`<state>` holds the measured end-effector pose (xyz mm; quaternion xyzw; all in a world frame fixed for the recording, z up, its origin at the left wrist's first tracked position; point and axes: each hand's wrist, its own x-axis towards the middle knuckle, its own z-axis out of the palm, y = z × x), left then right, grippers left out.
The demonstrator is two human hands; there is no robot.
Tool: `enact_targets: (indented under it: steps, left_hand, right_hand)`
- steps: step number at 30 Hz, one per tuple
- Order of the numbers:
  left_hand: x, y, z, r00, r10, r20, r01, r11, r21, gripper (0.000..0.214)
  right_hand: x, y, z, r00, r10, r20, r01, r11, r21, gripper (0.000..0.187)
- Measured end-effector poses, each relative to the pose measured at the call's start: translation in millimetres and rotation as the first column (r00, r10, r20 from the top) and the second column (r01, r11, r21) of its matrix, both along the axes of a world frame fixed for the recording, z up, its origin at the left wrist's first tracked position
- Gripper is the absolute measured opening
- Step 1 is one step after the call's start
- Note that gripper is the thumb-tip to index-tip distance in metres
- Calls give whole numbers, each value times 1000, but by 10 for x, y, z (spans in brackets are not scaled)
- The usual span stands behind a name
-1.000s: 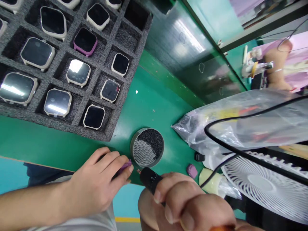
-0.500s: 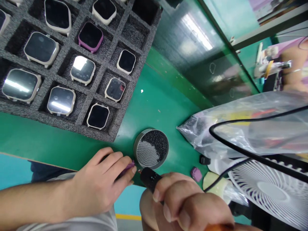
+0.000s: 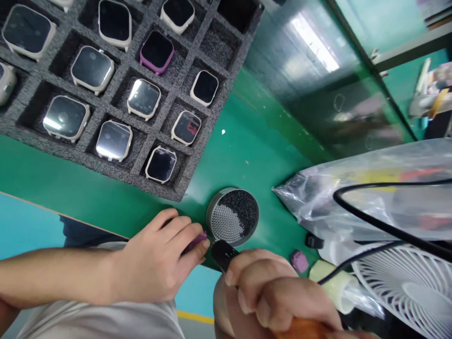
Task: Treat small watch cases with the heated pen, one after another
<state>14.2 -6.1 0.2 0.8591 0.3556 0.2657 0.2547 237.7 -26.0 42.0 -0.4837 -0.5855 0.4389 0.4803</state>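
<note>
My left hand point(image 3: 164, 259) is closed around a small purple watch case point(image 3: 195, 241), mostly hidden by the fingers, at the table's front edge. In my right hand point(image 3: 278, 292) is a screwdriver point(image 3: 225, 255) with a black nose and an orange part lower down. Its tip points at the fingertips of my left hand, close to the purple case; contact cannot be made out. Just beyond both hands stands a round tin point(image 3: 211, 214), holding small dark screws on a dimpled grey bottom.
A dark foam tray point(image 3: 79, 153) at upper left holds several watches, one of them purple point(image 3: 157, 52). On the right are a small purple part point(image 3: 299, 261), a clear plastic bag point(image 3: 353, 188), a black cable point(image 3: 374, 221) and a white fan point(image 3: 406, 282).
The whole scene has shifted right in view as the camera turned. Both hands keep their grip, and the screwdriver tip stays beside the purple case.
</note>
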Motion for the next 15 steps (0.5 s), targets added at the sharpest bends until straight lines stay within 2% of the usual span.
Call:
enact_targets:
  steps: [4, 6, 10, 13, 15]
  left_hand:
    - [-12, 23, 46, 1000, -9, -12, 9, 1000, -2, 27]
    - [-21, 27, 68, 999, -12, -32, 12, 1000, -16, 27]
    - [-26, 6, 81, 998, -13, -61, 12, 1000, -13, 26]
    - [-49, -46, 127, 999, -15, -41, 13, 999, -53, 32]
    - [-101, -72, 206, 998, -28, -49, 23, 994, -111, 52]
  right_hand:
    - [-213, 149, 96, 987, 79, -139, -65, 993, 101, 27]
    - [-360, 219, 188, 978, -20, -209, 59, 982, 178, 27]
    - [-550, 260, 296, 927, -259, -270, 309, 937, 164, 27]
    - [-391, 196, 177, 885, -369, -282, 424, 891, 163, 43]
    - [-139, 148, 6, 946, -224, -232, 289, 910, 297, 32]
